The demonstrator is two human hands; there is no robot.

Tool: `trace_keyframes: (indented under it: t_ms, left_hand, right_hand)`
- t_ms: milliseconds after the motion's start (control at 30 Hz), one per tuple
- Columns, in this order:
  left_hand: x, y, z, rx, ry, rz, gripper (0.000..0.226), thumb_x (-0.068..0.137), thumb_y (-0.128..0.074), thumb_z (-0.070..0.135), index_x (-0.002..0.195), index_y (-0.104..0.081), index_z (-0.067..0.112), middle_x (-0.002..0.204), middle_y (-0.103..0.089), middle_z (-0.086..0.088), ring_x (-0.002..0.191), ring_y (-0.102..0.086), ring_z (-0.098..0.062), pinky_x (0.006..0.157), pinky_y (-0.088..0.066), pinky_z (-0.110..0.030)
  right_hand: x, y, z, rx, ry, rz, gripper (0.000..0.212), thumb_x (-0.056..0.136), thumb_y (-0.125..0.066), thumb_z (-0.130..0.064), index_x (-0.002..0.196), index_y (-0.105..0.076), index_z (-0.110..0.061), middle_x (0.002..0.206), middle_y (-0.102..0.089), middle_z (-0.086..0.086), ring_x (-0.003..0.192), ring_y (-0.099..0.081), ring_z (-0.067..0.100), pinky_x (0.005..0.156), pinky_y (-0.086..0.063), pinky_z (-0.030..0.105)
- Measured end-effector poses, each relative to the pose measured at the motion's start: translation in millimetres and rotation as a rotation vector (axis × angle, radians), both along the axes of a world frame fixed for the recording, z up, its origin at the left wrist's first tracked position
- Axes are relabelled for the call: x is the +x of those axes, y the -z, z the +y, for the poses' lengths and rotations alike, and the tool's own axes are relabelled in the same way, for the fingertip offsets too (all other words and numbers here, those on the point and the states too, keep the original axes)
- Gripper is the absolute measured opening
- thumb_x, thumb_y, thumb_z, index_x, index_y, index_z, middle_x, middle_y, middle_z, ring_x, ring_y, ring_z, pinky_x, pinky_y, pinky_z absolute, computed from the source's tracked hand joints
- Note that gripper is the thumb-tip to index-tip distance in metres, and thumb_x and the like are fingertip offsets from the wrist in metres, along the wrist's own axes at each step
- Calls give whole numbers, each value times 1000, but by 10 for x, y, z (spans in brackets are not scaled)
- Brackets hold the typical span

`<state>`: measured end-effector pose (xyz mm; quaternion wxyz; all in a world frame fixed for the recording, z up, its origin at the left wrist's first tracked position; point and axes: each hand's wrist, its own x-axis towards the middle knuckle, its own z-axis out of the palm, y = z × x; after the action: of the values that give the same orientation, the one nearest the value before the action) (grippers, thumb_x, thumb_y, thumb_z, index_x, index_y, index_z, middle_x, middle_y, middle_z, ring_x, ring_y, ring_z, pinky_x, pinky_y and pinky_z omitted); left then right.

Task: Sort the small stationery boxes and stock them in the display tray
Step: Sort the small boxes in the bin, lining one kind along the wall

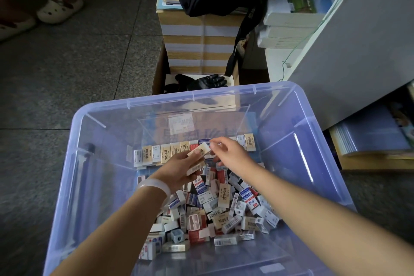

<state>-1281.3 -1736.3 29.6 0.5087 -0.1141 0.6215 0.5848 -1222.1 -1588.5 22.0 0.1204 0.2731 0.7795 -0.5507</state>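
Both hands are working inside the big clear bin [300,96] on the floor. The left hand [182,169] is gripping a couple of cream boxes [200,151]; the right hand [230,152] is pinching the top one's far end, over the row. One row of small boxes [165,152] is already standing upright along the back of the clear display tray [243,116]. Most stock is still sitting loose in the pile [215,210] in front, so the task is looking early, with plenty left.
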Motion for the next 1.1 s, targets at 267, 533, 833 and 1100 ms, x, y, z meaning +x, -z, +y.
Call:
trace_keyframes:
  t_ms: [267,533,833,1100]
  left_hand:
    - [19,-8,-46,-59,47,62,32,93,-56,27,112,-58,1,85,-56,-7,67,-52,-13,54,-49,-17]
    - [-26,54,-10,14,-163,-27,19,97,-40,-4,102,-58,-6,116,-53,-23,88,-60,-27,62,-59,-25]
    - [-26,100,-38,4,10,93,40,88,-60,3,127,-51,-4,121,-60,-17,110,-60,-25,98,-47,-31]
    - [61,60,66,-106,243,533,52,81,-70,6,128,-52,18,125,-57,-1,100,-61,-12,76,-52,-17]
  right_hand:
    - [56,10,2,-360,502,-103,25,91,-57,-6,116,-54,-8,93,-65,9,72,-62,13,67,-56,24]
    - [45,257,148,-346,1029,-104,17,91,-52,4,106,-53,-3,78,-62,10,71,-65,18,76,-55,26]
    - [90,228,109,114,474,-223,38,93,-44,-1,128,-56,-8,135,-53,8,115,-55,24,82,-44,24]
    - [95,55,-74,-5,258,-109,22,96,-49,-23,115,-59,-15,113,-60,0,101,-58,18,91,-49,33]
